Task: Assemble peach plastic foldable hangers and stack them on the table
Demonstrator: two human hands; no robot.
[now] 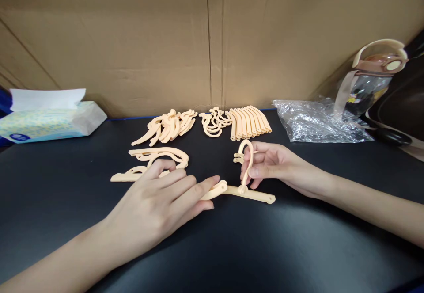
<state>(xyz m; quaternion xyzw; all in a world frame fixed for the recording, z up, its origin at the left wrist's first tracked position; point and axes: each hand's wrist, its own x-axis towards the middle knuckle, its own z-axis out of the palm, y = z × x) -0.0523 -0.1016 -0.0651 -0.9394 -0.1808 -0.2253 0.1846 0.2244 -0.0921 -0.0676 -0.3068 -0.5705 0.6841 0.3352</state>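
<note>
My left hand (162, 195) is closed on a cream plastic hanger arm (214, 191), pinched between thumb and forefinger. Its rounded end lies over one end of a second arm (260, 195), which stretches right just above the black table. My right hand (271, 165) grips a cream hanger hook (250, 165) between thumb and fingers. The hook stands upright, its lower end touching the second arm. Beside the right fingers, small cream prongs (237, 157) stick out; the rest of that piece is hidden. Folded hangers (159, 152) lie behind my left hand, which partly covers them.
Along the back of the black table (232, 249) lie loose curved arms (170, 127), several hooks (213, 123) and a neat row of arms (250, 123). A tissue pack (49, 118) sits left. At right are a clear plastic bag (308, 123) and a bottle (371, 85). Cardboard (149, 41) stands behind.
</note>
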